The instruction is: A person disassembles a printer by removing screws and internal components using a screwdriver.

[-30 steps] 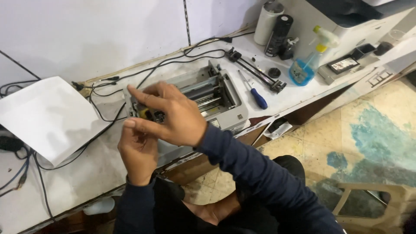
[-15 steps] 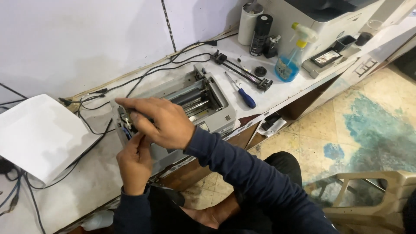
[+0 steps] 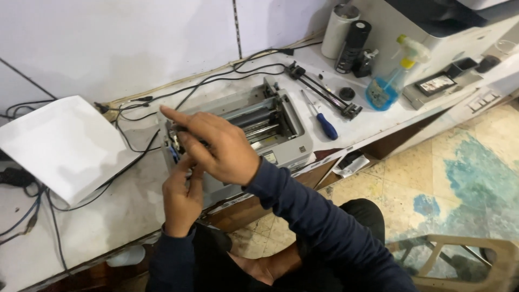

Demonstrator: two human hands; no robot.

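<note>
From the head camera, the person sits at a white workbench (image 3: 108, 216) with an opened grey printer mechanism (image 3: 270, 121) lying at its front edge. Both hands work at the left end of that unit. The right hand (image 3: 219, 146) lies over the end of the frame, its forefinger stretched out toward the wall and the other fingers curled around something at the side plate; what it grips is hidden beneath the hand, so it cannot be told. The left hand (image 3: 181, 197) comes up from below with its fingertips pinched at the same corner, beside a small blue part; whether it holds a piece or only steadies the frame cannot be told either.

Done well, this work at the side plate seems to call for steadying the unit with one hand while the other does the fine fingering, and for keeping the loose black cables (image 3: 146, 116) out of the way.

As for containers, a spray bottle (image 3: 386, 86) with a yellow and white trigger head stands right of the unit and holds blue liquid low in its body. A white cylinder (image 3: 338, 30) and a black canister (image 3: 351, 46) stand near the wall; their contents do not show.

A blue-handled screwdriver (image 3: 321, 119) lies just beside the unit, a black roller rod (image 3: 324, 92) beyond it, and a white sheet of paper (image 3: 65, 146) at the left.
</note>
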